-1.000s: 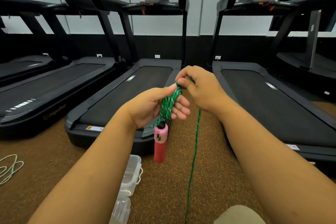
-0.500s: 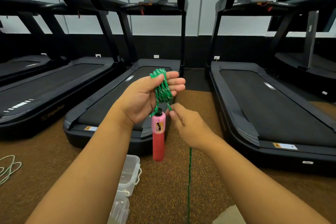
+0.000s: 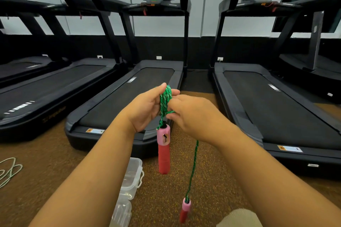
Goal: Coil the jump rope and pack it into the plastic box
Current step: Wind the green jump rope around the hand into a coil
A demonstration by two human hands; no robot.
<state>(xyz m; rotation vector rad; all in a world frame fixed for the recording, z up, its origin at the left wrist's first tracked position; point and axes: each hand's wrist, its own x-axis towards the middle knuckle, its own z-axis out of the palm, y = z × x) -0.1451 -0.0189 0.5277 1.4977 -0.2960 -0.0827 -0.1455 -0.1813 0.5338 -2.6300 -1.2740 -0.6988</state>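
1. A row of black treadmills stands ahead on the brown speckled floor, their consoles against a pale wall; the nearest one sits directly behind the hands, and another lies to the right.
2. A loose pale cord lies on the floor at the far left, well apart from everything else; a beige fabric patch shows at the bottom edge, though what it is cannot be told.
3. The left hand is raised with palm turned inward; its thumb and fingers curl round a bundle of loops of the green jump rope, which is wound over the hand.
4. One pink handle hangs straight down from the bundle, just below the left hand, in front of the nearest treadmill's end.
5. The right hand is touching the bundle from the right; its fingers are curled and pinch a strand of the rope beside the loops.
6. From under the right hand a single strand runs down to a second pink handle, which hangs low near the floor; whether it touches the floor cannot be told.
7. A clear plastic box rests on the floor below the left forearm, which partly hides it; it looks to hold nothing of the rope; a second clear plastic piece lies just beside it toward the bottom edge; whether this is its lid cannot be told.
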